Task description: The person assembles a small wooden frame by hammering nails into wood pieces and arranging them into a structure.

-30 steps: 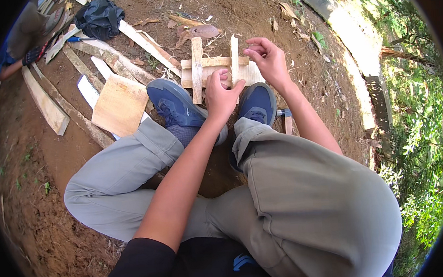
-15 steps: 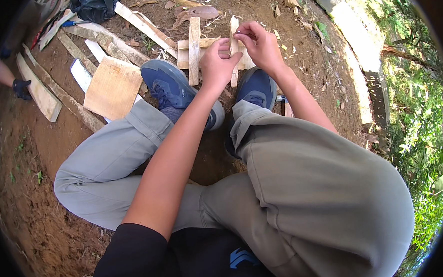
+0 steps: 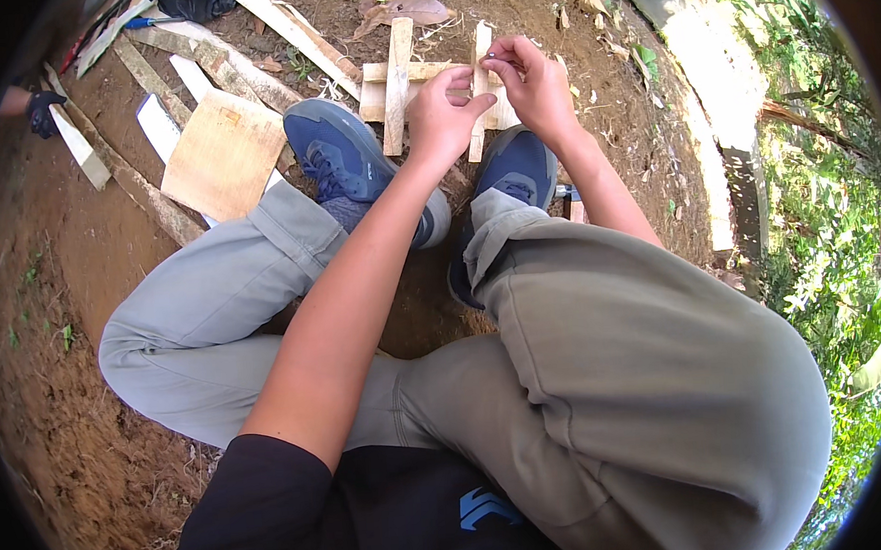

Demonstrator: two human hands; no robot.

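Left hand (image 3: 444, 115), right hand (image 3: 533, 83) pinch over wood frame (image 3: 396, 76).

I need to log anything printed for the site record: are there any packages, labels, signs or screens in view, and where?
No packages, signs or screens show.
Shirt logo: a small blue angular mark on the black shirt, at the lower edge, below the knees.
Nothing printed shows on the wooden slat frame by the left hand and right hand, or on the plywood square.

A single head-worn fisheye looks steeply down, close over the squatting person's knees, onto the dirt ground (image 3: 80, 244) ahead.
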